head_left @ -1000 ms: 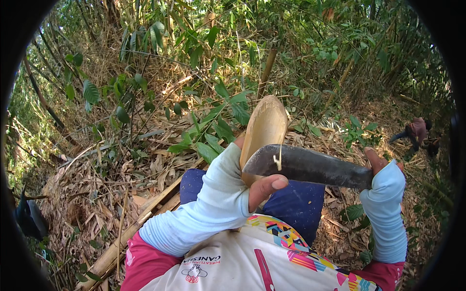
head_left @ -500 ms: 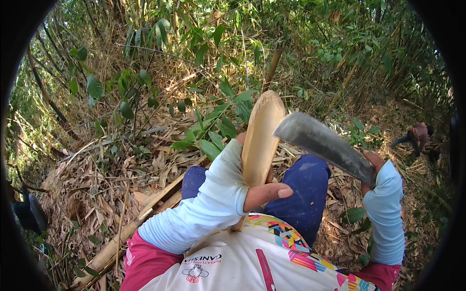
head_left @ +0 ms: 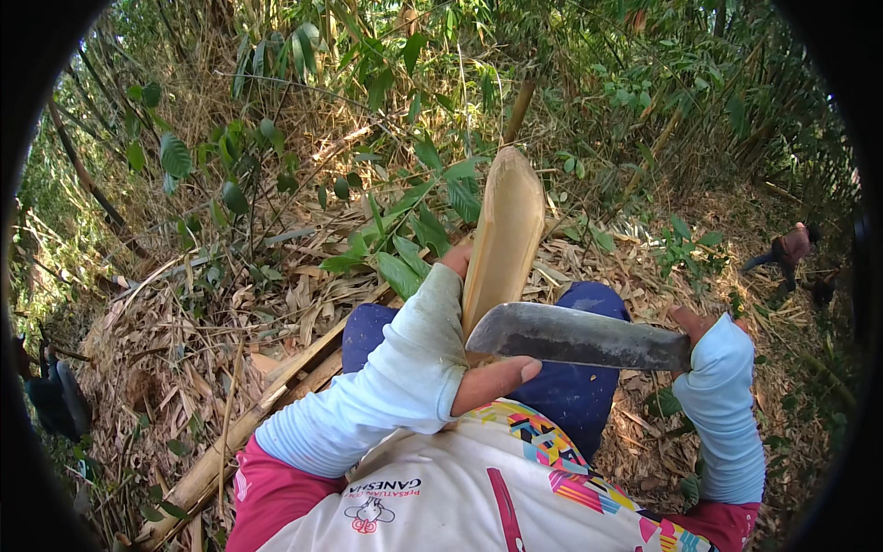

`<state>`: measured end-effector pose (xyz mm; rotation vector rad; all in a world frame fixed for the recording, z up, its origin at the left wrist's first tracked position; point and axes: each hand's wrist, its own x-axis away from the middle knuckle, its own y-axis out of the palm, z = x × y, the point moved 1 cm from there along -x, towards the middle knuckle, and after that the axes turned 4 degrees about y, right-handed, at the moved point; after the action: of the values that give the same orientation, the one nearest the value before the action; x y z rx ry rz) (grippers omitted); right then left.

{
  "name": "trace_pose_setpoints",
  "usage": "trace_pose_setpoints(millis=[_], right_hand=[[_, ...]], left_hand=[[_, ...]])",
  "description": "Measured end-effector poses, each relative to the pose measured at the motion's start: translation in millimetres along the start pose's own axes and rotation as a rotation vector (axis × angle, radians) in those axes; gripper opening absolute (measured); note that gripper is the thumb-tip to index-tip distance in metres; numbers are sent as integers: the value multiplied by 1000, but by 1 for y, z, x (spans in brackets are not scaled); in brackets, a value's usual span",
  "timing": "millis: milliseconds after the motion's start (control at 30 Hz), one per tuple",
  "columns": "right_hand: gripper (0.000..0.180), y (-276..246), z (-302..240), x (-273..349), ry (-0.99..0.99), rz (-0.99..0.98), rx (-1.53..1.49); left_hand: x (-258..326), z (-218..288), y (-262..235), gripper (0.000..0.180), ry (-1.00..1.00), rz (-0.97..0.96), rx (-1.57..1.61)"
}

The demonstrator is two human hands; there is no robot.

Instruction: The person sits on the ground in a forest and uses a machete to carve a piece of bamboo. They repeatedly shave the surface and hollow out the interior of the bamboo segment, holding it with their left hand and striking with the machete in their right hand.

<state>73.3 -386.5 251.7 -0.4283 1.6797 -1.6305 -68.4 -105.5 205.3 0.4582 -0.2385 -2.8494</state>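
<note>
A long pale piece of bamboo or wood (head_left: 504, 225), hollowed like a trough with a rounded far end, stands tilted up before my lap. My left hand (head_left: 460, 368) in a light blue sleeve grips it from the left, the thumb stretched across its near part. My right hand (head_left: 694, 340) is closed round the near end of a machete (head_left: 579, 336); its handle is hidden in the fist. The dark, broad blade lies nearly level, its tip over the lower part of the hollow piece, just above my left thumb. Whether the tip touches it I cannot tell.
Long bamboo poles (head_left: 230, 451) lie on the leaf litter (head_left: 276, 322) to my left. My knees in blue trousers (head_left: 570, 377) are under the work. Green leafy plants (head_left: 405, 258) grow just ahead. Another person (head_left: 786, 253) is far right; a dark object (head_left: 55, 396) is far left.
The machete has swung down and toward me, from slanting by the far part of the hollow piece to nearly level over its lower part. The hollow piece has tipped slightly farther up.
</note>
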Motion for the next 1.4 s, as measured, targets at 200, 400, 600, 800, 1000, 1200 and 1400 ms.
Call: trace_pose_setpoints(millis=[200, 400, 600, 800, 1000, 1200, 1400], right_hand=[[64, 2, 4, 0, 40, -51, -20], [62, 2, 7, -1, 75, -128, 4], [62, -2, 7, -7, 97, -157, 91], [61, -16, -1, -17, 116, -176, 169], [62, -13, 5, -11, 53, -24, 213], [58, -16, -2, -12, 49, 48, 235], [56, -17, -4, -11, 44, 78, 264]], left_hand=[[0, -5, -4, 100, 56, -54, -92], [-2, -4, -4, 94, 32, -108, -98], [-2, -7, -5, 90, 19, -83, -183], [-1, -6, -4, 81, 89, -78, -390], [-4, -13, 0, 80, 116, -9, -197], [-3, -16, 4, 73, 134, 42, -200], [-3, -20, 5, 72, 215, 61, -235]])
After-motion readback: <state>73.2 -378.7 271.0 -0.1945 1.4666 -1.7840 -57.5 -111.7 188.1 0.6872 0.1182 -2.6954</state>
